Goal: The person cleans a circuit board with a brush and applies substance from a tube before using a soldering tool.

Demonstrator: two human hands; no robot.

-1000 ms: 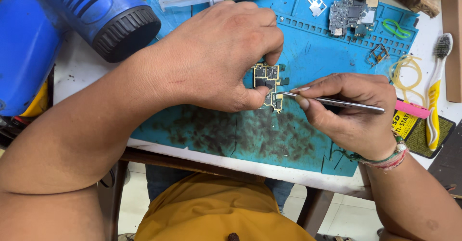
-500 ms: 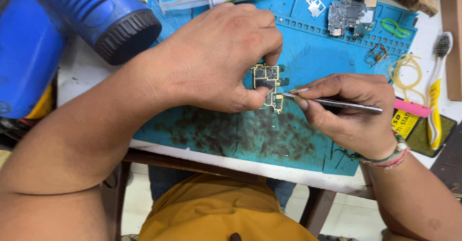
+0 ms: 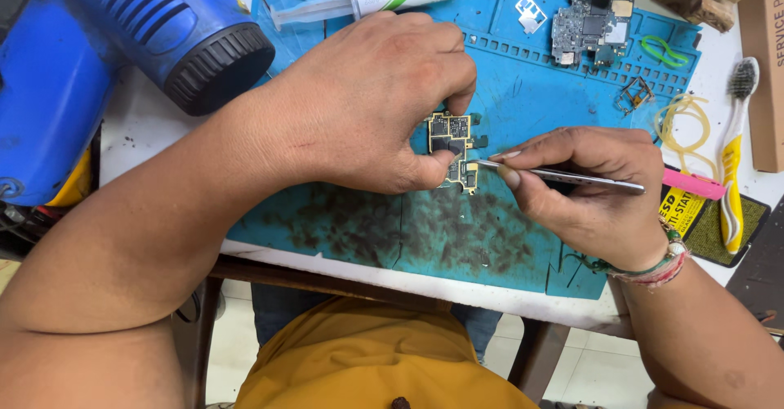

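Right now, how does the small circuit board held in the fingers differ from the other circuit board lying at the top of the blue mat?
The held circuit board is pinched by the left hand, with tweezers from the right hand at its lower edge; the far circuit board lies untouched on the blue mat. The held one looks narrow with gold edging; the far one looks wider with silvery shields. Both are bare boards packed with tiny components.

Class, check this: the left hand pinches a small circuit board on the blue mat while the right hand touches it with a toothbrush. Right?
Not quite. The right hand holds metal tweezers, not a toothbrush, as the head view shows. The left hand does pinch the small circuit board on the blue mat.
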